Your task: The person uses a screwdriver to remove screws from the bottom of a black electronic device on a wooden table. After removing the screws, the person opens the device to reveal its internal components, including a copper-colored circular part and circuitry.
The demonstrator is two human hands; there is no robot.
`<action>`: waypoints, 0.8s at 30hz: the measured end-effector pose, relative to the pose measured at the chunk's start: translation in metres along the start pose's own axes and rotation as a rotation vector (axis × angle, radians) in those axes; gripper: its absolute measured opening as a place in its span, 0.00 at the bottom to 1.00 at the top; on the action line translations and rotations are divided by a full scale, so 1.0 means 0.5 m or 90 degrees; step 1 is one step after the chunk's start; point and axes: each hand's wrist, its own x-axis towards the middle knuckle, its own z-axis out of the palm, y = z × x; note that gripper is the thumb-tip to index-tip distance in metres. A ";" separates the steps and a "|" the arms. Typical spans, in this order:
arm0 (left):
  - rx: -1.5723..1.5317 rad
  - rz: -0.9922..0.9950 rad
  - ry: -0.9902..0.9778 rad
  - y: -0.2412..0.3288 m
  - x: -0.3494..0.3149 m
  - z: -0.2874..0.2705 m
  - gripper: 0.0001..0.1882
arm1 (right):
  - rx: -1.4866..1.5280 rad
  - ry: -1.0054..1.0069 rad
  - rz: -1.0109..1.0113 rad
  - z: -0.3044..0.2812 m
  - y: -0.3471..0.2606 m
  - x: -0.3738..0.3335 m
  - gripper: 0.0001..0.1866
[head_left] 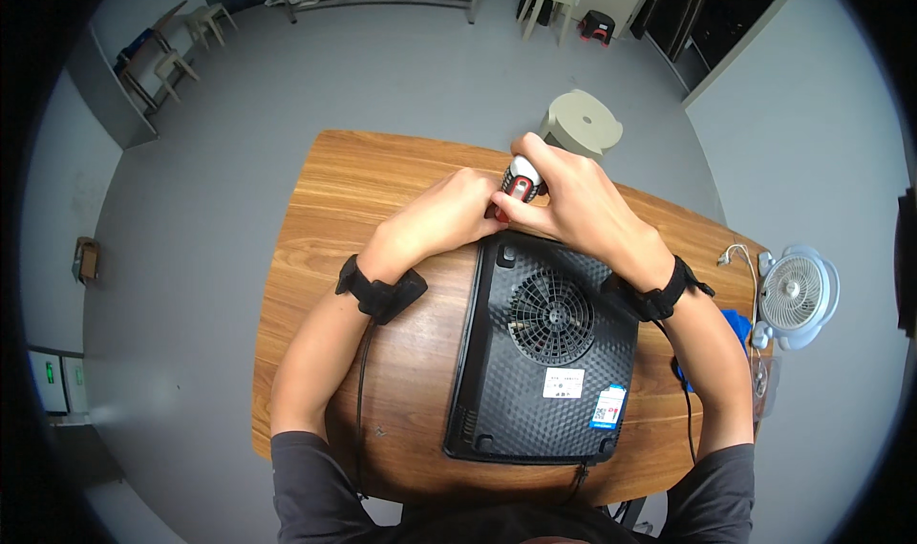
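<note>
Appliance (549, 353): base up, likely for access.
Right hand (575, 195): curled round red-white tool (521, 179) at appliance's far edge.
Left hand (447, 212): same edge, perhaps steadying; finger hold hidden, cannot tell.

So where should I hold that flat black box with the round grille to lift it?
Probably hold the black box by both long sides, one palm from the left, one from the right: it lies flat, those edges look nearly straight, and the left hand and right hand are at its far end.
</note>
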 end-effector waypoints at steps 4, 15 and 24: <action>0.035 0.011 -0.021 -0.001 0.000 0.001 0.12 | -0.042 0.011 -0.019 0.001 -0.002 -0.004 0.22; 0.020 0.007 -0.061 0.024 0.002 -0.018 0.09 | -0.010 -0.015 0.019 -0.009 -0.028 -0.003 0.20; -0.141 0.070 -0.031 0.013 0.015 -0.040 0.13 | 0.037 -0.119 0.094 -0.048 -0.014 0.023 0.18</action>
